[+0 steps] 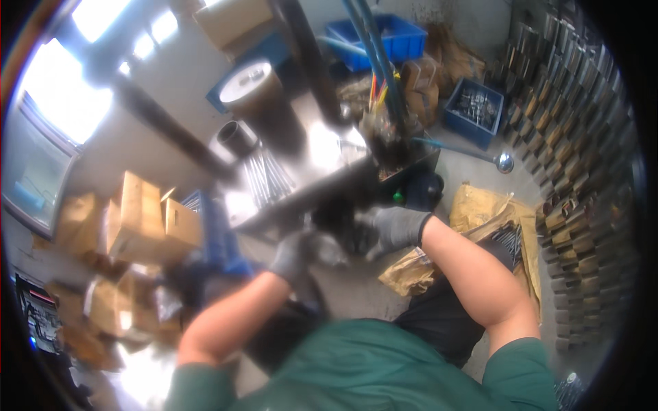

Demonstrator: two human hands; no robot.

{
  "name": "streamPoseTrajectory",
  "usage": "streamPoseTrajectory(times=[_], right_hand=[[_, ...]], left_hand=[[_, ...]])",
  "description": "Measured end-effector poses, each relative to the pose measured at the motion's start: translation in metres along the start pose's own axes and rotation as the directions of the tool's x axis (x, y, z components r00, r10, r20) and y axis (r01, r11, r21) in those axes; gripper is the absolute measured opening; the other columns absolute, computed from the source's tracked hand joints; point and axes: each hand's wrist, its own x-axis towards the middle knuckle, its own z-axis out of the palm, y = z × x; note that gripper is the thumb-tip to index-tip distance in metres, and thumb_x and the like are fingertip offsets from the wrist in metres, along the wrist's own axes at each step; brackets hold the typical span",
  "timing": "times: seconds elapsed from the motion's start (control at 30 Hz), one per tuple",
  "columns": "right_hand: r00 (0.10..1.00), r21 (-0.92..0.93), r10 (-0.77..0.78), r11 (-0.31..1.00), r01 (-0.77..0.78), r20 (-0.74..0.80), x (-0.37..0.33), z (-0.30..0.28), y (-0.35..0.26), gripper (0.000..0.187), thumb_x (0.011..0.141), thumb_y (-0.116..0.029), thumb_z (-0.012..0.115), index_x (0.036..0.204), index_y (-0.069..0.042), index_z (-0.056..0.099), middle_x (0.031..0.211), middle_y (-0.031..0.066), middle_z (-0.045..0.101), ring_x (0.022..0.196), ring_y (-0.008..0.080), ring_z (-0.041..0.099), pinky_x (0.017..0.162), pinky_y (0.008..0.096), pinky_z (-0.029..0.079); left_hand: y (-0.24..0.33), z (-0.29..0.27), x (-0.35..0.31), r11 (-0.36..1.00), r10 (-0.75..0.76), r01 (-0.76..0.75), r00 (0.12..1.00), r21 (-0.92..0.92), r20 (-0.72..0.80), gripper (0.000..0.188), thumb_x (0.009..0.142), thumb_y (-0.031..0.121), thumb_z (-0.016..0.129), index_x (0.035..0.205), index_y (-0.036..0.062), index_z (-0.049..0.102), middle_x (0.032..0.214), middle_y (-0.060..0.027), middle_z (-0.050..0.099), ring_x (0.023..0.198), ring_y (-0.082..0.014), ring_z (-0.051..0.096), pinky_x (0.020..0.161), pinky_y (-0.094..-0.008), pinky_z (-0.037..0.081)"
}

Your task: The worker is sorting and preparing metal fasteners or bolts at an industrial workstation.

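Note:
Both my hands wear grey gloves and reach under the front edge of a shiny metal machine table (322, 154). My left hand (291, 257) curls around a small shiny metal part (329, 252). My right hand (394, 229) is beside it, fingers bent toward a dark block under the table edge. Motion blur hides whether the right hand grips anything. Thin metal rods (264, 175) lie on the table top next to a dark cylinder (236, 137).
Cardboard boxes (147, 222) are stacked at left. Blue crates (473, 109) with metal parts stand at the back, with blue hoses hanging down. Brown paper with metal pieces (490, 216) lies at right. Rows of stacked metal parts (582, 157) fill the right wall.

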Motion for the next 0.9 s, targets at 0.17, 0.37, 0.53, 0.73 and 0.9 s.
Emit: streamPoseTrajectory(times=[0.17,0.37,0.53,0.73,0.9], right_hand=[[0.91,0.25,-0.198,0.921,0.3,-0.363,-0.009,0.0,-0.03,0.136,0.062,-0.043,0.099,0.158,0.012,0.021,0.15,0.0264,0.045,0.14,0.033,0.049,0.116,0.0364,0.042],[0.431,0.035,-0.209,0.87,0.492,-0.878,-0.01,-0.013,-0.061,0.107,0.075,-0.016,0.093,0.158,-0.008,0.026,0.152,0.0154,0.044,0.139,0.0244,0.049,0.113,0.0407,0.046],[0.445,0.532,0.291,0.444,0.721,-0.847,-0.007,-0.046,-0.045,0.067,0.085,-0.006,0.082,0.143,-0.006,0.048,0.129,0.0106,0.064,0.116,0.0239,0.066,0.094,0.0346,0.059],[0.599,0.668,0.39,0.056,0.742,-0.699,0.003,-0.059,-0.023,0.058,0.081,-0.009,0.078,0.135,-0.007,0.06,0.122,0.0109,0.069,0.107,0.0245,0.07,0.089,0.0389,0.061],[0.751,0.743,0.255,-0.148,0.653,-0.609,0.003,-0.077,-0.03,0.043,0.083,-0.008,0.067,0.125,-0.006,0.061,0.107,0.009,0.068,0.096,0.0239,0.069,0.087,0.0396,0.058]], left_hand=[[0.109,0.069,-0.117,0.894,0.162,-0.051,0.963,-0.444,0.215,0.024,0.093,0.017,0.067,0.113,0.0027,0.068,0.103,-0.0058,0.07,0.097,-0.0231,0.069,0.084,-0.0329,0.058],[0.166,0.125,-0.16,0.892,0.281,-0.004,0.789,-0.453,0.546,0.035,0.093,0.018,0.068,0.125,0.0022,0.067,0.109,-0.0062,0.072,0.099,-0.0227,0.07,0.084,-0.0336,0.058],[0.184,0.131,-0.12,0.837,0.546,-0.369,0.606,-0.404,0.579,0.043,0.096,0.024,0.07,0.132,0.0016,0.064,0.121,-0.0113,0.071,0.096,-0.0163,0.07,0.086,-0.0309,0.056],[0.139,0.097,0.014,0.715,0.684,-0.637,0.722,-0.288,0.103,0.062,0.095,0.035,0.075,0.144,0.0053,0.052,0.133,-0.0066,0.06,0.117,-0.0168,0.059,0.094,-0.0367,0.051],[0.119,0.117,0.015,0.794,0.554,-0.181,0.608,-0.58,0.569,0.077,0.094,0.039,0.076,0.153,0.0051,0.04,0.141,-0.0115,0.056,0.134,-0.0251,0.053,0.112,-0.0443,0.046]])
